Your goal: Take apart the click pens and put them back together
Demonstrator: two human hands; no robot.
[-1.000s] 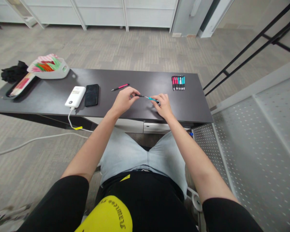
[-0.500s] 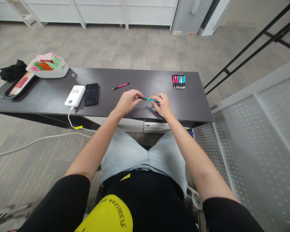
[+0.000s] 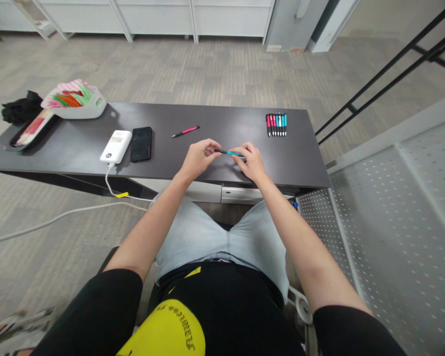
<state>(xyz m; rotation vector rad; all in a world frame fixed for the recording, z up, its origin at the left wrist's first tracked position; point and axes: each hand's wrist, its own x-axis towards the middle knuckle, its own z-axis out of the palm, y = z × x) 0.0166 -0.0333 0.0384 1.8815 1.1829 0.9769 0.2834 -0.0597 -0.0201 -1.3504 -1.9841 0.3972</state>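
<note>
A teal pen (image 3: 230, 153) with a black tip lies level between my two hands, just above the dark desk (image 3: 300, 163). My left hand (image 3: 198, 158) pinches its black end. My right hand (image 3: 251, 160) grips the teal end with curled fingers. A pink pen (image 3: 186, 131) lies alone on the desk beyond my left hand. A row of several pink, teal and white pens (image 3: 276, 124) lies at the far right of the desk.
A white power bank (image 3: 115, 147) with a cable and a black phone (image 3: 141, 144) lie left of my hands. A white basket (image 3: 74, 101) of coloured items, a black tray (image 3: 29, 129) and black cloth (image 3: 17, 110) occupy the far left. A perforated metal panel (image 3: 393, 222) stands right.
The pen has levelled out from a slight tilt and my hands have drawn a little closer together on it. The view shifted slightly.
</note>
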